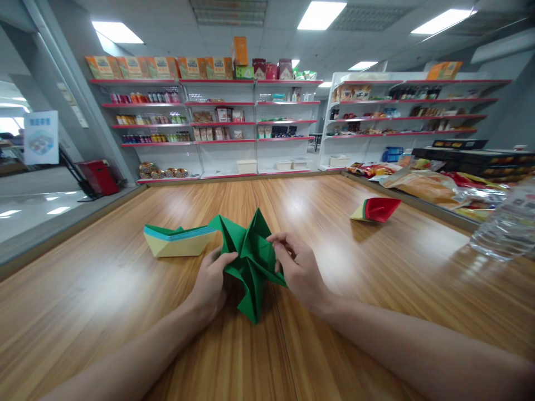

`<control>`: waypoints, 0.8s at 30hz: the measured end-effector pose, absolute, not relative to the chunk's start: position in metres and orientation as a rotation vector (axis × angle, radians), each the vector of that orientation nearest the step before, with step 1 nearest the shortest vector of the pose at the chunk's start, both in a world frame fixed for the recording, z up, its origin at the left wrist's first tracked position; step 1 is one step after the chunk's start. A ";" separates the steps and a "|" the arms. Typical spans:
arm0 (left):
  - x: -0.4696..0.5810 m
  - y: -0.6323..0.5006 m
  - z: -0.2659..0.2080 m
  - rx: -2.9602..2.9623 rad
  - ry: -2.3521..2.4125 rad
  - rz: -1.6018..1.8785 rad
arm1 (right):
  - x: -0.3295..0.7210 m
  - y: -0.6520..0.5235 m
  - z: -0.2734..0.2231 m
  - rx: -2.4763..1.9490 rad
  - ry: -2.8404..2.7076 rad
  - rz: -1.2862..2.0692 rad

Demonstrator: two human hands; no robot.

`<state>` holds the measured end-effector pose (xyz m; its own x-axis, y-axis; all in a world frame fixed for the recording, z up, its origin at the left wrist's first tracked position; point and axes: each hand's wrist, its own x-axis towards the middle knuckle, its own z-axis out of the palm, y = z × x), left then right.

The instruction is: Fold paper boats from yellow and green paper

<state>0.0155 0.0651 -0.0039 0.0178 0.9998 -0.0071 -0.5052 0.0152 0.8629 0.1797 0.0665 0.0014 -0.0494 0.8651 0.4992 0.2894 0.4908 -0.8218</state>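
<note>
Between my two hands, above the wooden table [137,323], is a folded sheet of green origami paper [246,245] with several pointed flaps standing out from its middle. My left hand [213,278] grips its left side, thumb on top and the other fingers hidden underneath. On the right side, my right hand [298,267] pinches the edge of the paper between thumb and fingertips. Just left of the green paper sits a folded paper boat [179,245], pale yellow below with blue and green above. A smaller paper boat [378,210] in red, green and yellow lies farther right.
A clear plastic bottle [507,223] is at the right edge. Beside it, snack packets [430,186] and stacked dark boxes [480,159] lie past the table's raised rim. Store shelves [221,122] with goods stand behind the table. A red case [98,177] is at left.
</note>
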 end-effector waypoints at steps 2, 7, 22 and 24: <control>0.015 0.066 -0.005 0.714 0.833 1.411 | 0.183 0.078 -0.005 -1.067 -1.542 0.741; 0.016 0.065 -0.003 0.705 0.797 1.354 | 0.188 0.087 -0.008 -1.132 -1.688 0.730; 0.004 0.064 0.004 0.730 0.950 1.221 | 0.188 0.080 0.002 -1.084 -1.732 0.888; 0.005 0.065 0.005 0.719 0.938 1.231 | 0.191 0.086 -0.001 -1.129 -1.718 0.949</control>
